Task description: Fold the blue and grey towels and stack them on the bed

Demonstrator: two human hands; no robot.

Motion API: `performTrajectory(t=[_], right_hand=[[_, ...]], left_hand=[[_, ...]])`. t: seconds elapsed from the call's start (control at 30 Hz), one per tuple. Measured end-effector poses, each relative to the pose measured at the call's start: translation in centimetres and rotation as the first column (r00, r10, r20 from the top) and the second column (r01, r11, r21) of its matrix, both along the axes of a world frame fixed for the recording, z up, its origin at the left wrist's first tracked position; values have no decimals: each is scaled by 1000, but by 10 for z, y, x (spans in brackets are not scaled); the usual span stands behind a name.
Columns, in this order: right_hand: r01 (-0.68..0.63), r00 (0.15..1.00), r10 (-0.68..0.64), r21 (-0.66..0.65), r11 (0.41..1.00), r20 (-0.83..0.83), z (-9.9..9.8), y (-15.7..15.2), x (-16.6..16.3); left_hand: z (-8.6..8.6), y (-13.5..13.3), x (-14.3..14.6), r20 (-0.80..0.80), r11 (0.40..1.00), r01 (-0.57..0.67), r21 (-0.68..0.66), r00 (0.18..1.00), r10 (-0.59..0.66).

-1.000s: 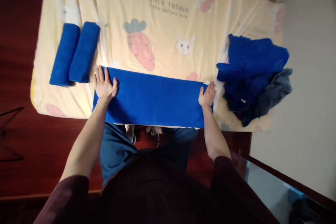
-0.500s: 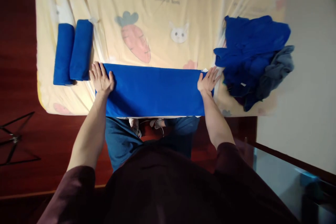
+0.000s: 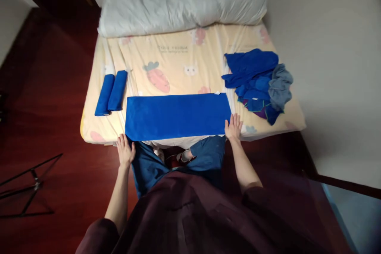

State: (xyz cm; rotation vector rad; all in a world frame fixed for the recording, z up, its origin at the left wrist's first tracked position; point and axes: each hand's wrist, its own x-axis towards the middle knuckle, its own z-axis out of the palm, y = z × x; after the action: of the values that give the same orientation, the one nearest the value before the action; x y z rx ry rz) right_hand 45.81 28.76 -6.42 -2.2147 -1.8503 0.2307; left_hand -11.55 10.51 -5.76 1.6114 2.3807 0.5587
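Note:
A blue towel (image 3: 177,117), flattened into a long strip, lies along the bed's near edge with a small white tag on its far side. My left hand (image 3: 125,150) is at the towel's near left corner, fingers stretched out over the bed edge. At the near right corner, my right hand (image 3: 233,127) rests flat with its fingers spread, partly on the towel and partly on the sheet. Neither hand is closed around anything. Left of the strip lie two rolled or folded blue towels (image 3: 118,90), side by side.
A heap of crumpled blue cloths (image 3: 253,71) with a grey cloth (image 3: 281,87) lies at the right. The bedsheet (image 3: 175,83) has carrot and rabbit prints. A large pale bundle (image 3: 181,4) sits at the far end. A black stand (image 3: 36,185) is on the floor, left.
Both hands have slid toward me, from the towel's ends to its near corners. The view has tilted up, bringing the pale bundle into sight. The strip still lies flat.

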Motion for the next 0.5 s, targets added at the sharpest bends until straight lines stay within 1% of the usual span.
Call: performTrajectory(t=[0.03,0.1,0.13,0.17,0.23,0.27,0.33,0.4,0.47,0.5], right_hand=[[62,998,-61,76,995,-23,4,-9,-15],[157,985,-137,216,964,-106,9,-43,-52],[173,978,-136,249,953,-160,8,-65,-72],[158,970,-103,249,956,-219,7,-90,-92],[57,929,16,185,981,-370,2,-137,-129],[3,883,65,144,990,-465,0,-156,-145],[-100,748,113,57,993,-654,-4,-182,-170],[-193,610,113,-8,981,-785,-5,-191,-185],[-252,510,80,-60,966,-856,-5,-188,-194],[-252,473,44,-87,964,-880,-5,-186,-196]], left_hand=[[0,-5,11,7,999,-22,31,1000,22],[-1,-20,38,22,997,-48,64,999,46],[-2,-30,52,24,998,-41,53,999,40],[-3,-39,66,18,1000,-14,20,1000,14],[-5,-54,85,3,995,78,-66,997,-78],[-6,-58,89,0,988,120,-100,993,-120],[-5,-59,89,2,978,166,-130,986,-167],[-4,-55,82,7,976,178,-126,984,-178],[-3,-49,74,16,974,193,-117,981,-192],[-3,-47,71,21,974,200,-111,980,-199]])
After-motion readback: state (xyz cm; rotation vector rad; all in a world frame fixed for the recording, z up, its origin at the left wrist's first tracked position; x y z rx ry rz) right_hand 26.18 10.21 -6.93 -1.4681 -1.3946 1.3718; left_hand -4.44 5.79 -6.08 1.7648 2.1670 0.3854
